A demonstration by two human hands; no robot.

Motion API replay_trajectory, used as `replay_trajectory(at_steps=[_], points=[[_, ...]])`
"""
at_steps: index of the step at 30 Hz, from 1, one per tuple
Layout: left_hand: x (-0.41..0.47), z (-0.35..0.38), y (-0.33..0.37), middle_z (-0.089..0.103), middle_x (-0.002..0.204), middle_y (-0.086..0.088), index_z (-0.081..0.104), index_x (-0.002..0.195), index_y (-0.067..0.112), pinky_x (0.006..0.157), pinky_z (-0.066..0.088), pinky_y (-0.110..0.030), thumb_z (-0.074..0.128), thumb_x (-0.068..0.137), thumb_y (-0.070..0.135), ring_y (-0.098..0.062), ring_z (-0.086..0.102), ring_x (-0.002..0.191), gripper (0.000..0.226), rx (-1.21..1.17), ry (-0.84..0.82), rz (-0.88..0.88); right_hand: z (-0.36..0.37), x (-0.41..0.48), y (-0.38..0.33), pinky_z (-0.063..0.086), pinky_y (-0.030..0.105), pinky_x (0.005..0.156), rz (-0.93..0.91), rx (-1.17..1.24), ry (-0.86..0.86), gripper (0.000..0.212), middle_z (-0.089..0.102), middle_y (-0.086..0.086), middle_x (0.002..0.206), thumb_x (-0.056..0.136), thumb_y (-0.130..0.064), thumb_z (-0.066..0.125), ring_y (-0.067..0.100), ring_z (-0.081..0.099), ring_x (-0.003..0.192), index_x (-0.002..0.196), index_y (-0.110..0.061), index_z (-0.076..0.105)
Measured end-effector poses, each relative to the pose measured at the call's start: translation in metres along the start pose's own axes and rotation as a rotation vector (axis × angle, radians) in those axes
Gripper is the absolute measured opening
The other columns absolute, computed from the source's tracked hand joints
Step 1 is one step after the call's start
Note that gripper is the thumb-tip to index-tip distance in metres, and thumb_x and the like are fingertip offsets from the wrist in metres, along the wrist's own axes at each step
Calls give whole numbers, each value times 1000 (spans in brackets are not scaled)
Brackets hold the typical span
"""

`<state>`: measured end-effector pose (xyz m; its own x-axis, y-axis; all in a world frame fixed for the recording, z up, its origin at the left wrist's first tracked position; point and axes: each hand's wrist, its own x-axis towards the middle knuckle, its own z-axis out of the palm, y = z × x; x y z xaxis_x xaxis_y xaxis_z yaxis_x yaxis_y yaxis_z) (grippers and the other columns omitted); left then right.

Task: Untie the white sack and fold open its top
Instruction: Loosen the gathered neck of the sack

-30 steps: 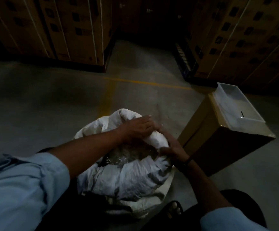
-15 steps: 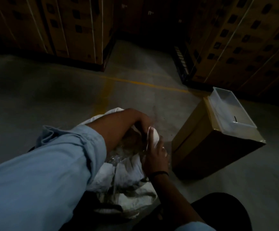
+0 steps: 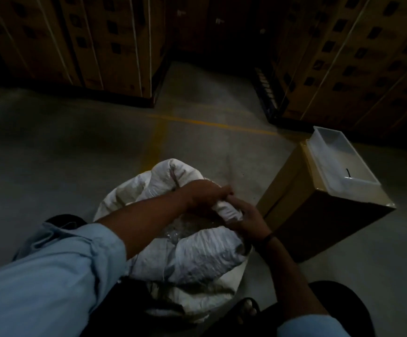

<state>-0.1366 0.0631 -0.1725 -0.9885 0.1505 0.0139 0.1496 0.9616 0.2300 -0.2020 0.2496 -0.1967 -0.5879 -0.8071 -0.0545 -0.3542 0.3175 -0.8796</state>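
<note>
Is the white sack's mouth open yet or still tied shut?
Open. The white sack has its rim rolled outward and clear plastic shows inside; both the left hand and right hand grip a rolled section of rim.

Grey concrete floor [image 3: 51, 147] – yellow painted lines [image 3: 156, 144], white sack [image 3: 197, 259], cardboard box [image 3: 319, 215], stacked cartons [image 3: 100, 45]

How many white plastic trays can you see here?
1: the white tray sits on top of the brown cardboard box, right of the white sack. Others may be hidden in the dark.
</note>
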Motion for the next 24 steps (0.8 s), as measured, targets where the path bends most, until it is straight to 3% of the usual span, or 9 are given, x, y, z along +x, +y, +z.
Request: replay_trajectory(at_steps=[3,6,8,10,14,18,20,22,24], points=[[26,-5,6,60,94,8,51,128,20,71,40,-25,75,80,28,-9,53,77,54,-73,-102,-208,8,1,-16,42,47,107,-1,-234,167,88,50,8,139,66,-35,79,24,50,126,142,-11,42],[49,8,7,67,87,1,69,107,3,73,53,-27,69,83,-1,-10,63,76,25,-63,-122,-574,27,-17,-35,37,46,108,84,-615,208,112,16,16,155,75,-41,75,34,29,134,154,-18,0],[61,-7,-6,67,90,-5,69,97,0,67,47,-20,70,80,-1,-15,60,76,17,-340,-223,-453,51,-33,-37,41,47,103,142,-737,193,113,4,19,157,84,-37,65,39,31,131,147,-28,-29],[55,-35,-9,70,101,-9,70,103,3,55,39,-11,70,78,3,-15,59,81,25,-337,-290,-322,70,-38,-29,44,49,96,186,-744,177,105,0,20,158,90,-21,53,41,34,132,139,-37,-39],[48,-36,-19,70,112,-7,69,111,11,59,47,-12,74,77,7,-18,64,91,35,-380,-216,-381,68,-33,-19,44,41,95,133,-669,136,105,-8,18,159,81,3,47,42,20,140,145,-50,-17],[17,-17,-12,51,127,-7,56,123,21,98,45,-40,70,68,27,-28,50,116,57,-105,350,-458,49,-14,-22,38,7,91,52,-361,221,88,23,12,153,79,1,49,22,46,124,146,-50,23],[-18,1,6,49,126,-3,51,125,22,99,45,-42,67,74,37,-23,49,115,56,-263,533,-445,36,-3,-25,38,11,94,-3,-173,303,71,43,11,143,79,-5,50,21,50,123,140,-41,40],[-54,17,30,51,130,7,45,132,30,103,44,-34,67,79,58,-11,50,118,64,-451,396,-514,17,7,-21,37,9,98,-17,62,330,67,50,10,139,72,-4,49,18,49,127,137,-22,48],[-67,37,51,46,129,22,41,142,34,103,33,-17,64,85,57,3,45,118,66,-547,129,-645,-1,14,-16,44,14,94,44,254,329,69,52,10,139,68,-2,50,15,55,120,135,-18,53]])
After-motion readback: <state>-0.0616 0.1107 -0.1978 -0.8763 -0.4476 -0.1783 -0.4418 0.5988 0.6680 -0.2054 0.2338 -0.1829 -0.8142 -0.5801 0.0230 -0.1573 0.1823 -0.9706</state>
